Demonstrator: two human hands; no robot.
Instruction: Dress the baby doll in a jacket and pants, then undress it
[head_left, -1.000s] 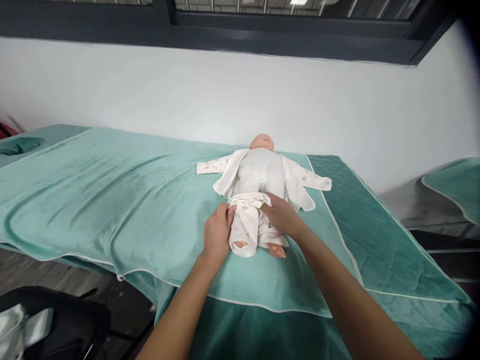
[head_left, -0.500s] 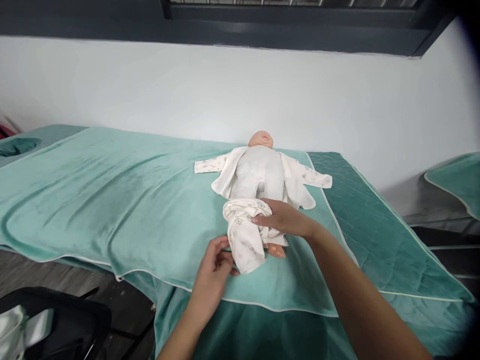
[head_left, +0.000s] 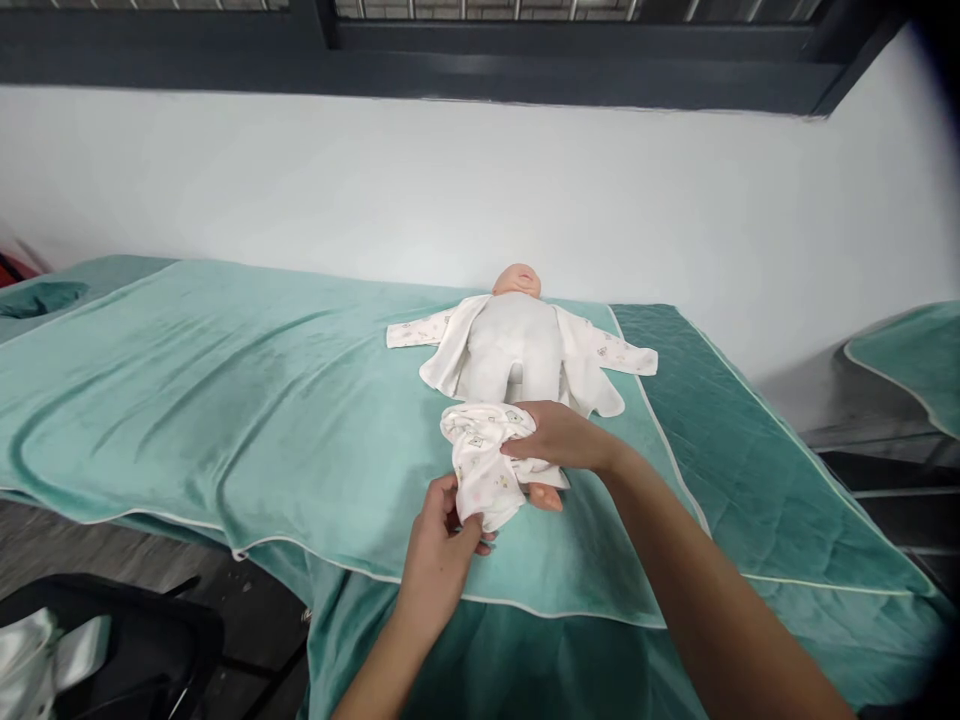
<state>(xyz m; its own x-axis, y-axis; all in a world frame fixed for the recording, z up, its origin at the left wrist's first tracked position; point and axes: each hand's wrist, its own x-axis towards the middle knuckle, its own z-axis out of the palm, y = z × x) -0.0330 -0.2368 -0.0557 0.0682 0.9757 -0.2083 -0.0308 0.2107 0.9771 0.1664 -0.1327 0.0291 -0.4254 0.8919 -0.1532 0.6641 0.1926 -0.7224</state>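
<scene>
A baby doll lies on its back on a green blanket, its head toward the wall. Its arms are in the sleeves of an open white printed jacket. White printed baby pants are bunched around its lower legs. One bare foot pokes out of the right-hand leg opening; the other foot is hidden in the cloth. My left hand pinches the hem of the left pant leg between thumb and fingers. Across the bunched waist part, my right hand grips the pants from the right.
The green blanket covers a bed, over a darker quilted cover. Behind stands a white wall below a dark window frame. A black chair with white items on it is at lower left.
My left hand has moved right and closed on the pant leg's hem, which now looks shorter and gathered. My right hand stays on the pants. The view has shifted slightly.
</scene>
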